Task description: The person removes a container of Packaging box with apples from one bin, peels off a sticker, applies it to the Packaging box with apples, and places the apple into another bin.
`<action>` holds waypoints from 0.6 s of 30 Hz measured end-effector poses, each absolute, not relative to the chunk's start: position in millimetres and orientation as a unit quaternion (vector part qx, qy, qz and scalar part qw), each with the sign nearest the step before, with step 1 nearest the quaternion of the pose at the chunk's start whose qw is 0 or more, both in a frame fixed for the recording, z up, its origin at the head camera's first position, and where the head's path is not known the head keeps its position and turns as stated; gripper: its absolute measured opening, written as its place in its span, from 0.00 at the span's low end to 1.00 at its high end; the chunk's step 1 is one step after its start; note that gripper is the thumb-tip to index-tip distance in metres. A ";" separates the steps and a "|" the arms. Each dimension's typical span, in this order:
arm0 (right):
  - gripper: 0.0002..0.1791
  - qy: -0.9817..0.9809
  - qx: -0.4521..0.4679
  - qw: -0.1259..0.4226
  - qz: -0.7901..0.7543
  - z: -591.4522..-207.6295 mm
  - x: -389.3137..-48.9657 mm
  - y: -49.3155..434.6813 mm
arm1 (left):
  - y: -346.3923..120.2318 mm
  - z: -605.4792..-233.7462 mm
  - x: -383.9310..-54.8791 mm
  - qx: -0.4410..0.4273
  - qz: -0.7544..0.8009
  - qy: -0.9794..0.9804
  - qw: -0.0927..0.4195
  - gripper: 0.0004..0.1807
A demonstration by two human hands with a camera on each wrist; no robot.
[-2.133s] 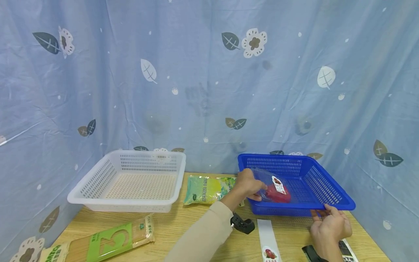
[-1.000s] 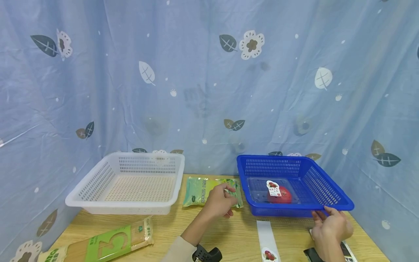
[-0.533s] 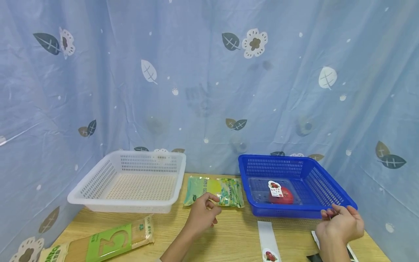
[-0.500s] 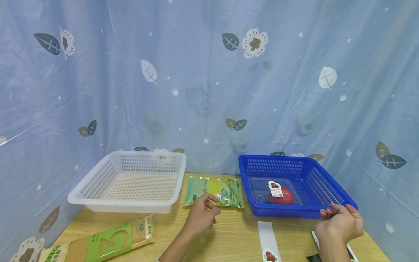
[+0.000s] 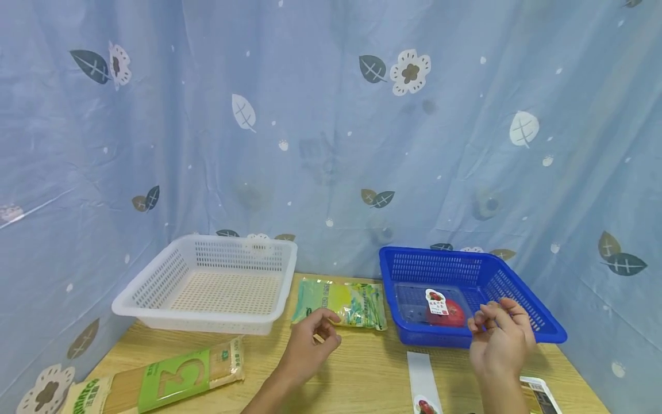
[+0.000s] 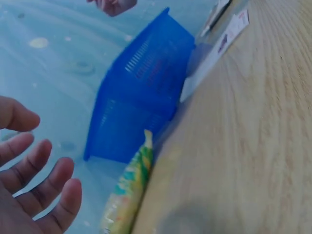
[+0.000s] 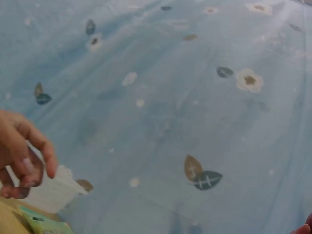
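My left hand (image 5: 312, 345), fingers loosely bent and holding nothing, hovers over the table in front of a green-and-yellow plastic packet (image 5: 338, 302). Nothing is in my right hand (image 5: 501, 339) either; its relaxed fingers overlap the near rim of the blue basket (image 5: 429, 335) in the head view. Inside that basket lies a clear plastic package with a red round item (image 5: 451, 313) under a white fruit-printed label (image 5: 437, 301). The left wrist view shows the left fingers (image 6: 41, 168) spread apart, with the blue basket beyond. Only fingertips (image 7: 304, 229) of the right hand show in its wrist view.
A white basket (image 5: 281, 299) stands at the back left. In front of it lies a noodle pack (image 5: 176, 376) with a green label. A white strip (image 5: 423, 376) with a fruit picture and a dark-and-white flat item (image 5: 542, 397) lie front right. A patterned curtain (image 5: 331, 144) surrounds the table.
The left hand has let go of the package in the blue basket and drawn back left. The right hand has left the basket's rim, moving up and left.
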State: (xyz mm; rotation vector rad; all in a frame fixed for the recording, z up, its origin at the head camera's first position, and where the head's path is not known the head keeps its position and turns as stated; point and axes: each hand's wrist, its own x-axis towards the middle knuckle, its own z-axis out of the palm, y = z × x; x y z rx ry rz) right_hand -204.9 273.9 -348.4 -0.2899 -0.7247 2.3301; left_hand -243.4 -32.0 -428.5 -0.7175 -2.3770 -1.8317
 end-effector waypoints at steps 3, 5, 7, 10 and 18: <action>0.13 -0.320 -0.070 0.344 0.880 -341.7 -205.6 260.6 | -31.6 -416.8 -244.2 -0.267 -0.583 -0.766 0.031 0.12; 0.13 -0.354 -0.046 0.346 0.868 -338.3 -206.9 251.7 | -32.8 -409.2 -243.9 -0.290 -0.575 -0.764 0.038 0.12; 0.14 -0.399 -0.025 0.343 0.850 -337.6 -208.1 242.3 | -35.2 -403.3 -243.6 -0.307 -0.569 -0.761 0.050 0.14; 0.16 -0.461 0.006 0.335 0.822 -341.6 -208.2 229.2 | -38.8 -398.8 -242.7 -0.324 -0.563 -0.757 0.075 0.16; 0.13 -0.576 0.162 0.339 0.726 -354.2 -207.2 204.8 | -39.4 -394.5 -234.0 -0.346 -0.499 -0.779 0.156 0.25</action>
